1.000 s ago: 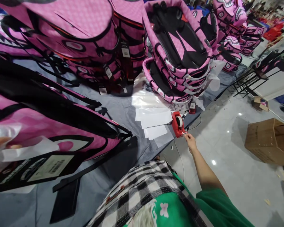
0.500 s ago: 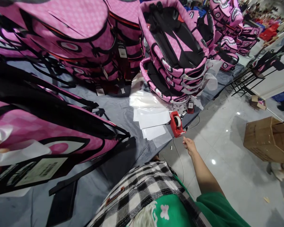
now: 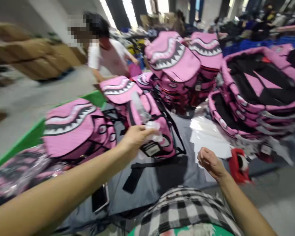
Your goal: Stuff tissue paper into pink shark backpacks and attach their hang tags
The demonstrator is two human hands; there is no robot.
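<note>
My left hand (image 3: pixel 134 139) is closed on a bunch of clear plastic wrap (image 3: pixel 154 131). It is in front of a pink backpack (image 3: pixel 167 144) with black straps, lying on the grey-covered table. Behind it, more plastic (image 3: pixel 139 106) runs up over the pack. My right hand (image 3: pixel 210 160) is curled with its fingertips together, above white sheets of paper (image 3: pixel 212 144). Whether it holds a bit of tape is too blurred to see. Just right of it is a red tape dispenser (image 3: pixel 238 165) with a white roll.
Stacked pink shark-mouth backpacks (image 3: pixel 173 62) stand at the back, and others (image 3: pixel 68 127) lie at left by a green bin edge (image 3: pixel 27 141). Upturned packs (image 3: pixel 263 85) pile at right. A phone (image 3: pixel 100 198) lies near the front edge. Across the table, a person (image 3: pixel 108 55) bends over.
The view has swung left and up. My right hand has moved from the dispenser's cutting edge to over the papers. My left hand stays with the plastic at the backpack.
</note>
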